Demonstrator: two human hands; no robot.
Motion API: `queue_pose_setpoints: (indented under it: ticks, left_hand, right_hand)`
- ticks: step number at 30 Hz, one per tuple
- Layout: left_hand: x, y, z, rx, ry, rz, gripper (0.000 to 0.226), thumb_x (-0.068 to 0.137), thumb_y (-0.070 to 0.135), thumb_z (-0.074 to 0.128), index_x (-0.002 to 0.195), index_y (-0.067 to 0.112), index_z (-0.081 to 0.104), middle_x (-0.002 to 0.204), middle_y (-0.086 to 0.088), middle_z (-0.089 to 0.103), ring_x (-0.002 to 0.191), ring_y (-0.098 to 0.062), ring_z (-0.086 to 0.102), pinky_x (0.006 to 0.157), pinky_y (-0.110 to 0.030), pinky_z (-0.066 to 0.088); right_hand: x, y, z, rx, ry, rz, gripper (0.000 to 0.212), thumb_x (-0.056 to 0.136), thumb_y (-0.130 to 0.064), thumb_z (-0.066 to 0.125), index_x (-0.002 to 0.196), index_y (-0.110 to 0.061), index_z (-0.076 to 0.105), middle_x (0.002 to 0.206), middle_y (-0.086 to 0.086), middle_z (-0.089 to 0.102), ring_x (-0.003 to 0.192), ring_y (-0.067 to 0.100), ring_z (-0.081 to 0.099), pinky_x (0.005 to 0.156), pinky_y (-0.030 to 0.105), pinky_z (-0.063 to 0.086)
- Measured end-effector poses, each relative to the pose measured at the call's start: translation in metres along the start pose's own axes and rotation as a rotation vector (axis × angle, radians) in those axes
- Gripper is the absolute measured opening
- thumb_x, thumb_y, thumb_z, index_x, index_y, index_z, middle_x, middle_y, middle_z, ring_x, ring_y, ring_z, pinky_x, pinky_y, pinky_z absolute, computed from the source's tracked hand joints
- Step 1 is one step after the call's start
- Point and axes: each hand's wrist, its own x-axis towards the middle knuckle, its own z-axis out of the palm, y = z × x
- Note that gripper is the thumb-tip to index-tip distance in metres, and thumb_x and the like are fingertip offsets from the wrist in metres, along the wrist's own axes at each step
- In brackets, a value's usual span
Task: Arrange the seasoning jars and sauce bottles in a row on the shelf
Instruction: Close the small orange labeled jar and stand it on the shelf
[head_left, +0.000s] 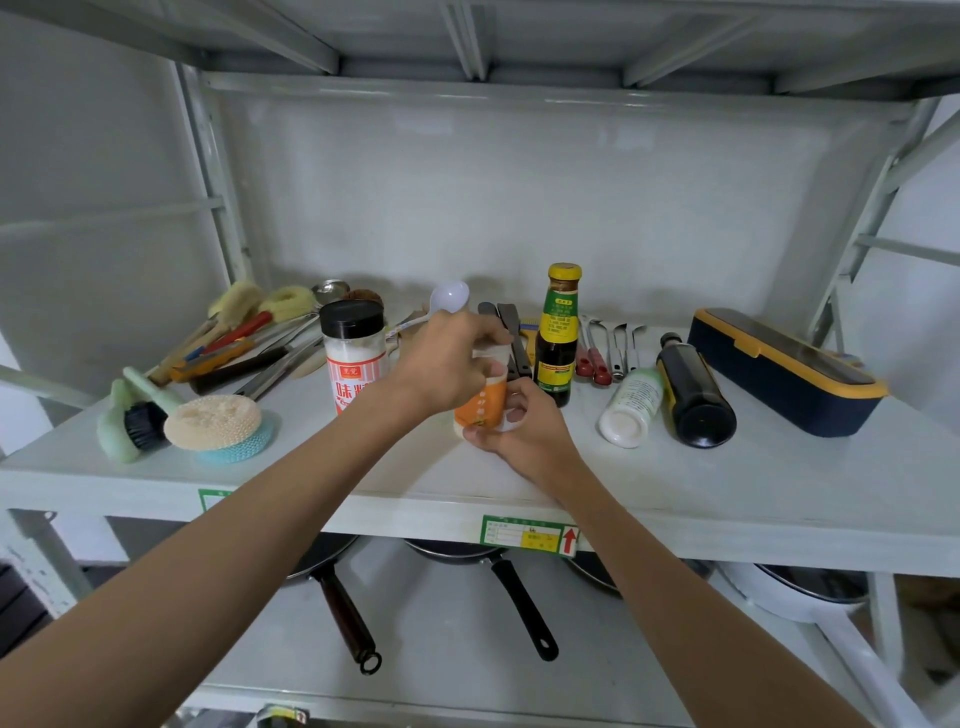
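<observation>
Both hands meet at the middle of the shelf (675, 499) on a small jar with an orange label (480, 402), which stands upright near the front edge. The left hand (447, 364) comes over the top of the jar with its fingers curled down around the lid, hiding it. The right hand (519, 431) wraps the lower part of the jar from the right, thumb and fingers pressed against its side and base.

Just left of the hands stands a taller seasoning jar with a black lid (353, 353) and a red-and-white label, upright. Just right of the hands and a little farther back stands a dark sauce bottle with a yellow cap (558, 338), also upright. Farther right, two containers lie on their sides next to each other: a small white bottle (631, 405) and a dark bottle (696, 395), bottoms toward the near edge.

At the far right sits a long navy box with a yellow rim (789, 371). On the left lie brushes and utensils in a heap (244, 338), with a round scrubbing sponge (213, 421) near the front. A white spoon (449, 299) shows behind the left hand. Pans (343, 613) rest on the lower shelf.
</observation>
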Motion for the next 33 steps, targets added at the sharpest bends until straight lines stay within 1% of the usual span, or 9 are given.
queue_pose_setpoints:
  ticks: [8,12,15,18,21,23,27,31,33]
  left_hand:
    - [-0.007,0.002,0.002,0.021,0.073,-0.018,0.038,0.082,-0.001,0.065,0.114,0.018,0.067,0.107,0.002,0.071,0.097,-0.009,0.068,0.088,-0.039,0.054]
    - [-0.009,0.0,0.004,0.014,0.087,-0.022,0.037,0.081,-0.002,0.066,0.113,0.019,0.068,0.107,0.002,0.07,0.096,-0.009,0.068,0.089,-0.038,0.053]
    - [-0.009,0.0,0.005,0.023,0.096,-0.013,0.035,0.082,0.003,0.069,0.113,0.019,0.068,0.109,-0.001,0.07,0.101,-0.016,0.067,0.089,-0.041,0.053]
    - [-0.007,-0.001,0.005,0.031,0.085,0.005,0.033,0.082,0.01,0.071,0.114,0.019,0.067,0.112,-0.004,0.068,0.107,-0.022,0.064,0.09,-0.044,0.052]
    - [-0.004,-0.002,-0.002,0.054,0.009,0.027,0.036,0.085,0.013,0.069,0.12,0.018,0.063,0.122,-0.002,0.065,0.115,-0.019,0.06,0.094,-0.041,0.05]
    - [-0.007,0.003,-0.007,0.038,0.049,0.112,0.041,0.084,0.016,0.07,0.123,0.021,0.059,0.128,0.002,0.06,0.12,-0.014,0.054,0.099,-0.036,0.047]
    - [-0.04,0.033,0.006,-0.303,0.314,0.145,0.038,0.082,0.013,0.071,0.119,0.021,0.061,0.114,0.01,0.064,0.1,0.004,0.052,0.089,-0.001,0.035]
    - [-0.058,0.064,0.063,-0.629,0.199,-0.092,0.041,0.085,0.01,0.069,0.122,0.018,0.056,0.118,0.008,0.062,0.107,0.001,0.057,0.096,-0.01,0.043]
    - [-0.049,0.067,0.089,-0.678,0.181,-0.19,0.048,0.086,0.008,0.068,0.13,0.014,0.049,0.127,0.0,0.057,0.117,-0.008,0.054,0.104,-0.021,0.043]
  right_hand:
    - [0.001,0.004,0.0,-0.027,-0.005,0.014,0.057,0.064,-0.022,0.088,0.113,-0.022,0.058,0.107,-0.008,0.065,0.105,0.013,0.055,0.092,0.033,0.047]
    - [0.001,0.004,0.001,-0.022,-0.011,0.032,0.056,0.067,-0.017,0.086,0.115,-0.022,0.058,0.109,-0.008,0.064,0.105,0.013,0.054,0.093,0.031,0.046]
    - [0.001,0.001,0.0,0.015,-0.025,0.034,0.053,0.07,-0.006,0.08,0.116,-0.018,0.057,0.107,-0.007,0.064,0.104,0.012,0.055,0.089,0.025,0.044]
    - [0.0,0.002,-0.004,0.218,0.044,0.026,0.043,0.072,0.005,0.064,0.112,-0.011,0.059,0.11,0.005,0.067,0.105,0.018,0.061,0.085,0.024,0.046]
    - [0.001,0.001,-0.013,0.343,0.171,0.016,0.035,0.08,0.015,0.046,0.1,-0.009,0.062,0.098,0.012,0.069,0.088,0.019,0.064,0.077,0.032,0.049]
    - [0.003,-0.009,-0.03,0.345,0.249,-0.012,0.038,0.081,0.021,0.042,0.092,-0.007,0.066,0.087,0.01,0.069,0.074,0.017,0.063,0.065,0.028,0.052]
    - [0.021,-0.052,-0.081,0.342,0.467,-0.091,0.03,0.077,0.015,0.046,0.089,-0.003,0.068,0.08,0.009,0.068,0.067,0.013,0.061,0.06,0.021,0.053]
    - [0.05,-0.08,-0.106,0.123,0.448,-0.122,0.021,0.079,-0.006,0.058,0.097,-0.014,0.066,0.095,0.004,0.067,0.091,0.019,0.063,0.086,0.039,0.055]
    - [0.061,-0.091,-0.106,0.005,0.402,-0.116,0.028,0.087,-0.012,0.062,0.114,-0.009,0.06,0.112,0.007,0.062,0.104,0.02,0.06,0.086,0.032,0.049]
